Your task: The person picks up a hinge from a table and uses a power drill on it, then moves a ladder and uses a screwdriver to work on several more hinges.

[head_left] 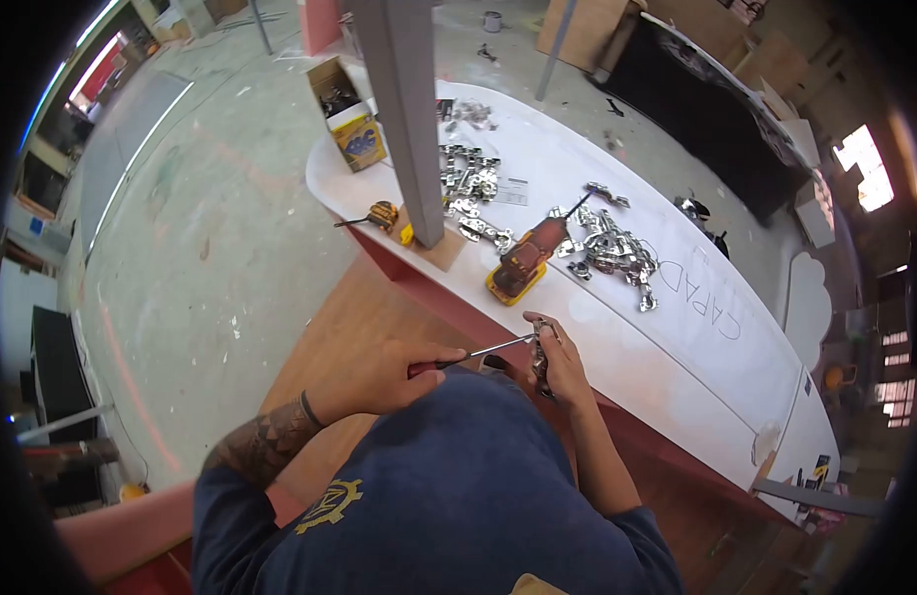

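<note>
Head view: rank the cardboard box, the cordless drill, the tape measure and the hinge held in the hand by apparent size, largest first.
1. Cardboard box
2. Cordless drill
3. Hinge in the right hand, partly hidden
4. Tape measure

The last two look close, and the hinge sits nearer the camera, so their order is unsure.

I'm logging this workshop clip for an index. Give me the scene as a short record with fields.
left hand: left hand grips a red-handled screwdriver, tip at the hinge
right hand: right hand holds a metal hinge at the table edge
table: white tabletop with handwriting
on table: cordless drill, two heaps of hinges, open cardboard box, tape measure
other: grey post standing on the table
</note>
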Motion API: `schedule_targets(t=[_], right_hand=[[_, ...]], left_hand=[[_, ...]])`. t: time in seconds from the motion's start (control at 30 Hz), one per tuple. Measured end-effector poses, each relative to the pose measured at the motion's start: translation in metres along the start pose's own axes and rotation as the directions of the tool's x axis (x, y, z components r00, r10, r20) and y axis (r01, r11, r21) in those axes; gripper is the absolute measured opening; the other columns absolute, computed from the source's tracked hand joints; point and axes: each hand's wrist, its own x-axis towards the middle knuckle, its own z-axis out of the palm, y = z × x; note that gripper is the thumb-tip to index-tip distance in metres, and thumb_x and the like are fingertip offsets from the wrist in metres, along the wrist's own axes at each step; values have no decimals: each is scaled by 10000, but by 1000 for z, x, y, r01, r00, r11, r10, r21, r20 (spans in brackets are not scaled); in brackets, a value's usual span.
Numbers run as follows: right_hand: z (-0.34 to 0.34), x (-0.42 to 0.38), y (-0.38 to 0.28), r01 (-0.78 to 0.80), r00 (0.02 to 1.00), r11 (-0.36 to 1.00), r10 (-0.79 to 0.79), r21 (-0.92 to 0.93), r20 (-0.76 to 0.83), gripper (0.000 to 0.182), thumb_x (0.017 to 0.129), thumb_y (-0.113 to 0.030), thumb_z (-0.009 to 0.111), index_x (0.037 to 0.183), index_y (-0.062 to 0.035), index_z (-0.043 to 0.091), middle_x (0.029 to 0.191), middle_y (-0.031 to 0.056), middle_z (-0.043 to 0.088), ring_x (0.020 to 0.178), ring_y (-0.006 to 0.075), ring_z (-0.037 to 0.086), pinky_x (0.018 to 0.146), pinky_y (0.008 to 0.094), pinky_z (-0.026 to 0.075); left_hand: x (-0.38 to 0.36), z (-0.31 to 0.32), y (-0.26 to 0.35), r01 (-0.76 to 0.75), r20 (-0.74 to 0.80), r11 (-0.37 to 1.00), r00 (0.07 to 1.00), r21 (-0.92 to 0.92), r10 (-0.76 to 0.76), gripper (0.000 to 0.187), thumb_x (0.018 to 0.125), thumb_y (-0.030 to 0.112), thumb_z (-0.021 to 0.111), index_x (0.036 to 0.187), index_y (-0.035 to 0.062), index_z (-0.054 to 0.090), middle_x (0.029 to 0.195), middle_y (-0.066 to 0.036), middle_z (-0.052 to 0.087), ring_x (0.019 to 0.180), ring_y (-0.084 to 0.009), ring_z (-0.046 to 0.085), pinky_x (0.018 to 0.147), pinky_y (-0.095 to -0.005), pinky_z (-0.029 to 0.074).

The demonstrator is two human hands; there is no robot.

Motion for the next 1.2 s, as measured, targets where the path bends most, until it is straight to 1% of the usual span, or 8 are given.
schedule_targets(t=[0.17,0.3,0.47,0.63,0.7,0.83,1.03,1.2], right_hand=[[-79,41,33,-155,922,986,169,66,-347,450,1074,-303,509,1432,-75,361,957,95,628,586,180,650,464,290,515],[-140,96,34,-62,839,969,-80,-241,-538,419,1035,-200,554,1381,-57,366,1024,143,643,734,207,691,498,322,536],[-184,195,14,93,638,356,-739,-930,-219,528,945,-128,704,1401,-14,465,1181,250,635,1034,398,670,840,502,568],[-158,232,-22,-42,859,258,-485,-965,-166,619,868,-119,774,1411,2,501,1314,292,581,1217,498,573,1028,528,506],[-144,248,-10,2,590,-41,-806,-999,34,556,866,-132,782,1360,3,565,1337,282,574,1199,473,578,1001,526,515],[-102,278,4,562,746,343,-603,-753,282,419,866,-204,809,1228,-24,702,1134,212,701,1075,402,653,953,505,526],[-46,340,22,482,875,202,-69,-853,479,338,792,-297,841,961,-19,748,996,219,705,1014,404,674,888,516,544],[-45,344,35,540,813,226,-389,-811,433,307,797,-266,788,868,23,713,812,248,690,804,442,686,765,515,558]], left_hand=[[-7,20,-28,145,-66,948,983,-284,-170,400,1012,170,672,1407,117,701,748,13,588,672,-88,546,644,-293,475],[-19,41,-43,307,-123,789,894,-533,-431,412,1022,163,662,1429,103,682,754,23,570,671,-74,510,650,-284,454],[-26,73,-81,386,-180,856,868,-343,-463,418,1018,157,664,1431,95,679,753,6,570,714,-95,522,679,-293,461],[-27,82,-67,402,-282,845,816,-351,-505,427,1016,154,669,1439,101,675,745,37,511,713,-86,489,682,-281,449],[-32,89,-65,392,-323,827,785,-403,-529,436,1015,154,670,1448,105,669,751,49,491,714,-82,475,682,-277,444],[-37,106,-60,424,-305,725,705,-543,-640,463,1022,152,653,1483,114,640,776,61,471,720,-71,455,679,-269,431],[-49,130,-61,422,-381,762,683,-492,-623,452,1057,175,626,1509,154,620,782,34,563,702,-71,540,661,-276,492],[-58,153,-75,360,-438,752,642,-552,-630,481,1019,130,645,1499,125,627,730,14,507,674,-103,477,643,-301,435]])
